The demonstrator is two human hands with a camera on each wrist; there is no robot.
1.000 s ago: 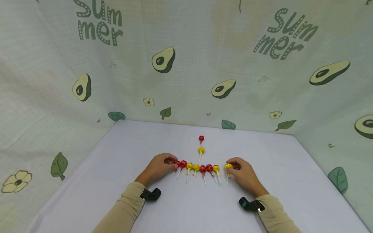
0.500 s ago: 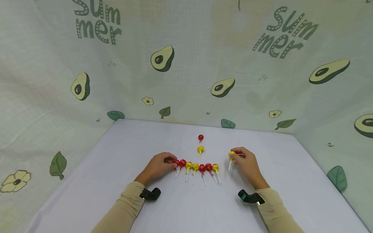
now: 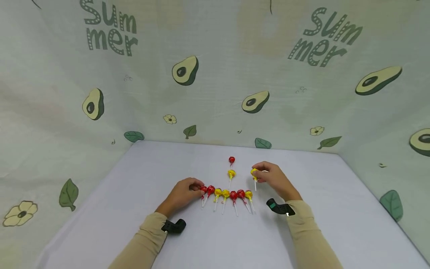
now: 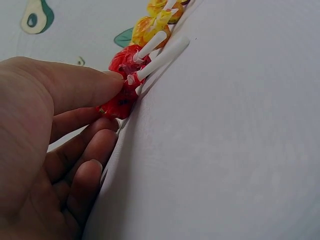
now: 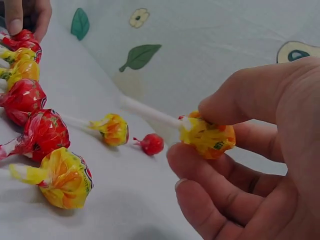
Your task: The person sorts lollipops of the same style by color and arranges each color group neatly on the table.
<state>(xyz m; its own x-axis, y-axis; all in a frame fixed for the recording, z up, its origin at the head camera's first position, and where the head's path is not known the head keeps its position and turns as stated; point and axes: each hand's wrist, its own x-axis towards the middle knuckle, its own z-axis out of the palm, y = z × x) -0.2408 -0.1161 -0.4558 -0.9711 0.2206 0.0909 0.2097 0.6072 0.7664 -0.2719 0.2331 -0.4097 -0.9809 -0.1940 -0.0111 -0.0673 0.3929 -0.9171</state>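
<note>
**Your right hand grips a yellow lollipop; your left hand pinches a red lollipop**

From the head view, you have a row of seven lollipops side by side on the white bench, their sticks toward you. Left to right they run red, red, yellow, yellow, red, red, yellow. Your left fingers hold the first red one at the row's left end. Beyond the row lies a separate yellow lollipop, its stick pointing back at the row; past it sits a separate red lollipop, roughly in line. Your right fingers grasp their yellow lollipop to the right of this pair, stick down. Behind the bench hangs a pale cloth printed with avocados, leaves and "summer".

From the left wrist view, your thumb presses the red wrapper near its stick, with your other fingers curled below. The second red lollipop is just beside it, with yellow ones farther along.

From the right wrist view, your thumb is on one side of the yellow candy and your fingers on the other; its stick points away from your palm. It looks lifted off the bench. The row's end yellow lollipop lies nearest this camera.
</note>
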